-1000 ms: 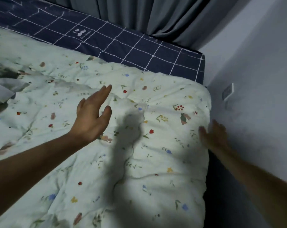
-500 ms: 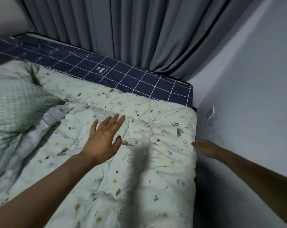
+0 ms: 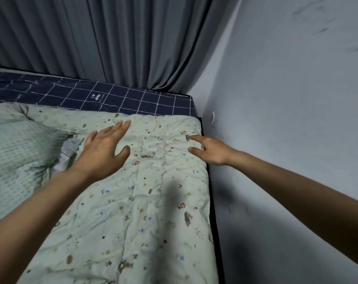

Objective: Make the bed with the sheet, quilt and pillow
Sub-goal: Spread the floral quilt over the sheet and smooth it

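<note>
A pale green floral quilt point(image 3: 145, 201) lies spread over the bed, its right edge along the mattress side. Beyond it shows the navy grid-patterned sheet point(image 3: 116, 97). At the left a green-patterned part of the bedding point(image 3: 16, 152) lies folded over the quilt, with a white layer under its edge. My left hand point(image 3: 104, 152) is flat over the middle of the quilt, fingers straight and spread. My right hand point(image 3: 209, 148) is at the quilt's far right edge, forefinger stretched out on the fabric and the other fingers loosely bent. Neither hand holds anything.
Grey curtains point(image 3: 112, 42) hang behind the head of the bed. A light wall point(image 3: 286, 99) runs close along the right side, leaving a narrow dark gap point(image 3: 219, 232) beside the mattress. A small wall socket point(image 3: 213, 117) sits near the bed's corner.
The view has lifted, showing more curtain and wall. My right hand came up from beside the mattress onto the quilt's right edge. My left hand slid further up the quilt.
</note>
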